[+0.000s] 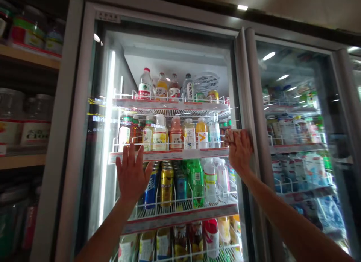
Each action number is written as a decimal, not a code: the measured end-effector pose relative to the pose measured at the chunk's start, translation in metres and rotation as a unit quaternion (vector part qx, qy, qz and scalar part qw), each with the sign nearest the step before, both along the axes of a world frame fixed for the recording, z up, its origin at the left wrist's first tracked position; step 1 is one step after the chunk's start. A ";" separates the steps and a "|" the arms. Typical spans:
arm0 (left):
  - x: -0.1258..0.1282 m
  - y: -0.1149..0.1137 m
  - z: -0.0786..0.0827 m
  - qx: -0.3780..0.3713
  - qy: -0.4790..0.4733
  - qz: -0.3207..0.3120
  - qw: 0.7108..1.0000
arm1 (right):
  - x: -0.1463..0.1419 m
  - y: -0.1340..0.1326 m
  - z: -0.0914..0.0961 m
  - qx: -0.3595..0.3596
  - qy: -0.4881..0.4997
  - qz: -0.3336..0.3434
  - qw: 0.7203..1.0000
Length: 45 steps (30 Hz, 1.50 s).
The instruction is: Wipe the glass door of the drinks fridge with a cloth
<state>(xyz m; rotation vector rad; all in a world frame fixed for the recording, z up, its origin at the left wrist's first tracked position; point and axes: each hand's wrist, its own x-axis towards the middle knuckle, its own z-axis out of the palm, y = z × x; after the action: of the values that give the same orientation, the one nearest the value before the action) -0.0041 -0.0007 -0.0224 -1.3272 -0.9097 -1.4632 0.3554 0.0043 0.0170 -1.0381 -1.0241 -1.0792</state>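
Observation:
My left hand point(132, 174) lies flat with fingers stretched out against the glass door point(169, 58) of a drinks fridge, at the height of the second shelf. My right hand point(239, 149) is closed on a small crumpled cloth point(231, 136) and presses it to the glass near the door's right edge, beside the grey frame point(249, 85). Behind the glass stand several bottles point(176, 134) and cans point(167, 185) on white wire shelves.
A second glass-door fridge point(299, 141) full of drinks stands to the right. On the left, wooden shelves point(28, 57) carry jars and tubs point(35, 126). Ceiling lights reflect in the glass.

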 end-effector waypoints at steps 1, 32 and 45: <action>0.000 0.000 0.000 0.001 0.000 -0.001 1.000 | -0.003 -0.001 -0.001 -0.004 -0.005 0.001 1.000; 0.003 0.000 -0.002 -0.013 -0.005 0.028 1.000 | -0.086 -0.019 0.002 -0.089 -0.479 0.007 0.873; 0.003 0.001 -0.004 -0.007 -0.012 0.037 0.999 | -0.098 -0.020 0.019 -0.079 -0.535 0.013 0.841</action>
<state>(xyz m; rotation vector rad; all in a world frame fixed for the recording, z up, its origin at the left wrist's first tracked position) -0.0009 0.0008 -0.0265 -1.2753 -0.9763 -1.4218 0.2569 -0.0158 0.0359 -0.4653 -2.0325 -1.6122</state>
